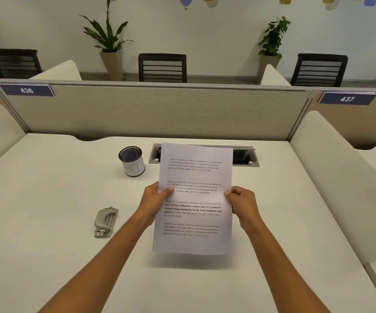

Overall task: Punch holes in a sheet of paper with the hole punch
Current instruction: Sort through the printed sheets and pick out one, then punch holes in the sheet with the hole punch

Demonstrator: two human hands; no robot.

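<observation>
A white sheet of paper (193, 218) with several blocks of printed text hangs above the white desk (47, 256), casting a shadow below it. My left hand (154, 201) pinches its left edge, thumb on the front. My right hand (242, 203) pinches its right edge at the same height. A grey metal hole punch (105, 222) lies on the desk to the left of my left forearm, untouched.
A black mesh pen cup (132, 161) with a white label stands behind the punch. A cable tray opening (245, 157) sits in the desk behind the paper. A beige partition (155, 111) bounds the far edge. Cream side dividers flank the desk.
</observation>
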